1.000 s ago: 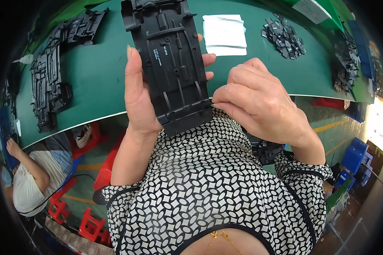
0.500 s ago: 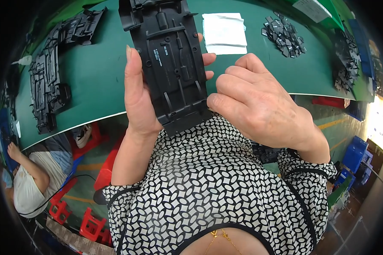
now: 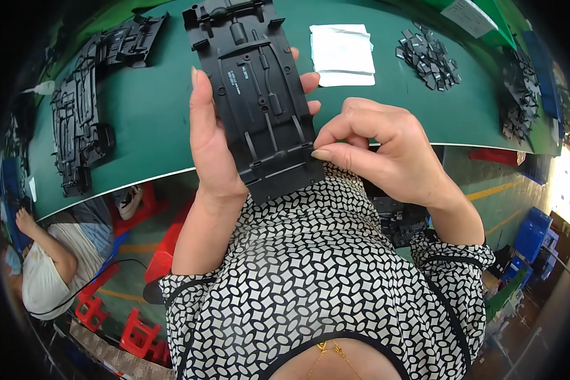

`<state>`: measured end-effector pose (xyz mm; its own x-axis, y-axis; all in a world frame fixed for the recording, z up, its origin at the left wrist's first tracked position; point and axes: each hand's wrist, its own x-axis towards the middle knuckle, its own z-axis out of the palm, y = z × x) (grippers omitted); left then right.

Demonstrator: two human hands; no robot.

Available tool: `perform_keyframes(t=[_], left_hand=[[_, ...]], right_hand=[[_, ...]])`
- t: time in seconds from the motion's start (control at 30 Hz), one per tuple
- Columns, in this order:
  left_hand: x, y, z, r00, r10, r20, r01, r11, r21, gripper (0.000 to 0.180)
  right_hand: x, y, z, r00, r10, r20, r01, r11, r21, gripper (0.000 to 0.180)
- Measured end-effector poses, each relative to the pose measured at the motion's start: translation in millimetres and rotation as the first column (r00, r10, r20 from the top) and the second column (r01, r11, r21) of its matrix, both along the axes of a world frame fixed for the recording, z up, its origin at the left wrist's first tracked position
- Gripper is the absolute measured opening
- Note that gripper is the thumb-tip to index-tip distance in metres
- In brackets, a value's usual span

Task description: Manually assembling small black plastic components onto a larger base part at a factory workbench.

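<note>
A long black moulded plastic panel, resembling a toy car chassis point(image 3: 250, 107), is held up before me, slightly tilted. Ribs, small bosses and light printing show on its face. My left hand point(image 3: 214, 142) grips it from below and behind, thumb along the left edge and fingertips showing past the right edge. At its lower right edge, my right hand point(image 3: 386, 149) has thumb and forefinger pinched together, the tips at or close to the panel. Whatever may be between those fingertips is too small or hidden to make out.
The green table point(image 3: 149, 126) carries stacked black chassis parts point(image 3: 76, 120) at left, white sheets point(image 3: 342, 54) in the middle and a pile of small black pieces point(image 3: 428, 57) at right. More black parts point(image 3: 521, 101) lie farther right. Another person point(image 3: 50, 272) sits at lower left.
My right hand has turned and its thumb is now straighter, pinching with the forefinger by the panel's lower right edge. The left hand keeps its hold. The view has shifted slightly.
</note>
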<state>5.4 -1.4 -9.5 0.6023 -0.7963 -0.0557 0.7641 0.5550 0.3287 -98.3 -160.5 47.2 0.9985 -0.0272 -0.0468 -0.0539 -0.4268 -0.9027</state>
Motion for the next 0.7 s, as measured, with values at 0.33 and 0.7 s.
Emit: perform_keyframes(t=[0.33,0.7], left_hand=[[1,-3,14,0.991,0.0,-0.137,0.006,0.999,0.045,0.076],[0,-3,13,0.995,-0.032,-0.093,0.037,0.998,0.049,0.07]], right_hand=[[5,-9,-1,0.997,0.016,-0.074,-0.01,0.997,0.077,0.012],[7,-16,20,0.995,0.095,-0.01,-0.095,0.993,-0.065,0.01]])
